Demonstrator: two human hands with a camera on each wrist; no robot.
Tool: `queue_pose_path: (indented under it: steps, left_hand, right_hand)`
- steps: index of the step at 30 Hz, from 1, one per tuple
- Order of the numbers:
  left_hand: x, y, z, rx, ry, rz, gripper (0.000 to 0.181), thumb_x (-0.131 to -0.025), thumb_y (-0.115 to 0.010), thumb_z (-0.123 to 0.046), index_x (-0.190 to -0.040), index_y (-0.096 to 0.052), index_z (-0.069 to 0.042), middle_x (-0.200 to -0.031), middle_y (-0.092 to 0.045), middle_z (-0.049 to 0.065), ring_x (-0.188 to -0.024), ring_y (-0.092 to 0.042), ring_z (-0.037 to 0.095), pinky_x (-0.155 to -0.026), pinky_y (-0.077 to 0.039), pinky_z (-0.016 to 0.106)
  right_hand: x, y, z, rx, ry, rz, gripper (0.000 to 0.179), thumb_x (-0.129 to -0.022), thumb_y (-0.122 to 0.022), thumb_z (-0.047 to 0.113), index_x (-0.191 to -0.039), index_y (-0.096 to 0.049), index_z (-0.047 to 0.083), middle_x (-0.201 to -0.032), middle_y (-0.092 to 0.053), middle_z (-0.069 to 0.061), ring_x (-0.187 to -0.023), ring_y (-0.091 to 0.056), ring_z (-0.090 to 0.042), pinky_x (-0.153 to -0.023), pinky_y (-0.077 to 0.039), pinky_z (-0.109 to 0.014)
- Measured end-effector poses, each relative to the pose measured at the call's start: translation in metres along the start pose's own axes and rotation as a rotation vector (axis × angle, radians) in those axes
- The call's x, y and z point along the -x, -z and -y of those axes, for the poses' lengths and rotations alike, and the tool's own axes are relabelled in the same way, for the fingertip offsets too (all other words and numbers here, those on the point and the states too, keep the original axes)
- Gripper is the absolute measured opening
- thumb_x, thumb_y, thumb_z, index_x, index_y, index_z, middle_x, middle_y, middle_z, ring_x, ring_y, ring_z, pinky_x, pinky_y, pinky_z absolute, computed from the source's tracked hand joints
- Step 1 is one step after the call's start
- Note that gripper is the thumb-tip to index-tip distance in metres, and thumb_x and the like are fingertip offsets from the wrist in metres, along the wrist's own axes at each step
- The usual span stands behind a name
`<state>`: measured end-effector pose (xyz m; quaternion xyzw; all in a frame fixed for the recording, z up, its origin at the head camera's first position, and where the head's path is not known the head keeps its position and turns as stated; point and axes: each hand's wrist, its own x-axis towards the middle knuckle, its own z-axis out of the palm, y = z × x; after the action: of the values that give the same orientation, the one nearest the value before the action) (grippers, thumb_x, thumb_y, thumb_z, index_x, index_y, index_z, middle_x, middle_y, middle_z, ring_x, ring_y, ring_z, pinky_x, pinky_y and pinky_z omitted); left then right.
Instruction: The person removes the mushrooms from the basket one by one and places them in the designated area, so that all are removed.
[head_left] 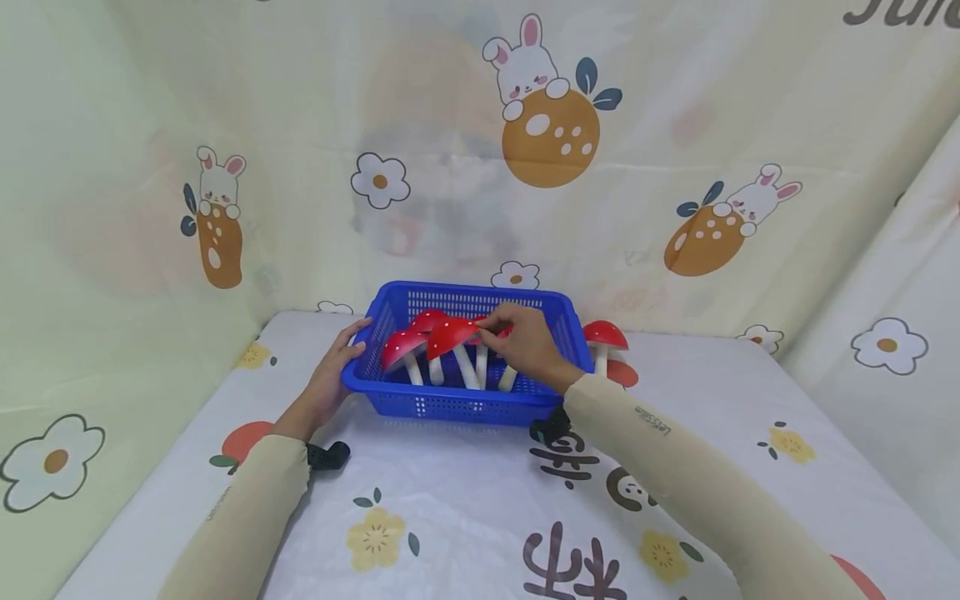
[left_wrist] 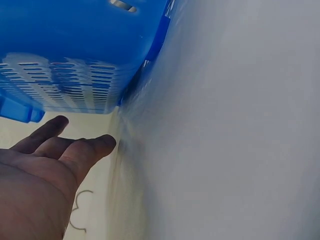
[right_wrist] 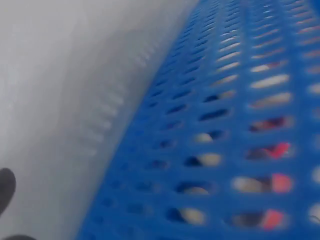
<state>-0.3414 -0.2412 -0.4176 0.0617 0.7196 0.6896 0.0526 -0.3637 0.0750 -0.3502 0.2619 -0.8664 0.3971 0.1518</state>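
Observation:
A blue plastic basket (head_left: 457, 408) with slotted walls holds several toy mushrooms with white-dotted red caps and white stems. At its left end my left hand (head_left: 330, 379) touches the rim with fingertips; in the left wrist view the fingers (left_wrist: 87, 152) of that hand extend loosely beside the basket wall (left_wrist: 75, 40). Reaching over the right part of the basket, my right hand (head_left: 528, 342) pinches the cap edge of a red mushroom (head_left: 453, 333) between thumb and fingers. Its stem points down into the basket. Another mushroom (head_left: 405, 348) leans to its left.
One more red-capped mushroom (head_left: 605, 335) stands outside, just past the basket's right end. A patterned white cloth (head_left: 450, 475) covers the table. Behind the basket hangs a curtain (head_left: 442, 233) printed with rabbits and flowers.

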Motion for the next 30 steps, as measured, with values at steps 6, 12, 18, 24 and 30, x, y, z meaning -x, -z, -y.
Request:
queue_pose_path:
  steps: [6,12,18,24,30]
  left_hand:
    - [-0.001,0.0,0.001,0.006,-0.009,0.002,0.051,-0.103,-0.036,-0.04,-0.153,-0.024,-0.042,-0.166,-0.01,0.007,-0.15,-0.021,0.041,-0.115,-0.03,0.06]
    - [-0.001,0.001,0.002,-0.002,-0.012,0.003,0.051,-0.103,-0.036,-0.042,-0.153,-0.024,-0.042,-0.166,-0.01,0.006,-0.15,-0.02,0.041,-0.115,-0.029,0.06]
    - [0.001,0.001,0.002,0.02,-0.013,0.011,0.051,-0.104,-0.036,-0.039,-0.153,-0.024,-0.041,-0.166,-0.011,0.007,-0.15,-0.021,0.04,-0.116,-0.028,0.06]
    - [0.001,0.001,0.002,0.054,-0.018,0.035,0.051,-0.104,-0.035,-0.036,-0.154,-0.023,-0.039,-0.166,-0.011,0.008,-0.149,-0.022,0.041,-0.116,-0.028,0.059]
    - [0.001,0.001,0.001,0.043,-0.013,0.045,0.052,-0.104,-0.035,-0.039,-0.154,-0.022,-0.041,-0.166,-0.008,0.006,-0.15,-0.018,0.04,-0.117,-0.026,0.059]
  right_hand:
    - [0.0,0.031,-0.005,0.029,0.003,-0.171,0.015,-0.089,-0.072,0.015,-0.102,-0.074,0.007,-0.098,-0.074,-0.008,-0.086,-0.069,-0.02,-0.077,-0.061,-0.036]
    - [0.007,0.08,-0.023,-0.008,-0.045,-0.335,0.018,-0.09,-0.07,0.014,-0.104,-0.073,0.002,-0.097,-0.073,-0.014,-0.079,-0.067,-0.017,-0.062,-0.059,-0.024]
    - [0.025,0.135,-0.067,0.102,-0.2,-0.435,0.031,-0.094,-0.065,0.029,-0.112,-0.072,0.005,-0.104,-0.073,-0.013,-0.076,-0.064,-0.003,-0.061,-0.051,-0.01]
    - [0.049,0.182,-0.114,0.2,-0.432,-0.411,0.045,-0.095,-0.059,0.041,-0.121,-0.069,0.005,-0.114,-0.071,-0.017,-0.083,-0.066,-0.007,-0.064,-0.046,-0.004]
    - [0.073,0.197,-0.157,0.242,-0.595,-0.324,0.049,-0.097,-0.055,0.042,-0.125,-0.067,0.004,-0.119,-0.066,-0.02,-0.097,-0.061,-0.029,-0.06,-0.046,-0.012]
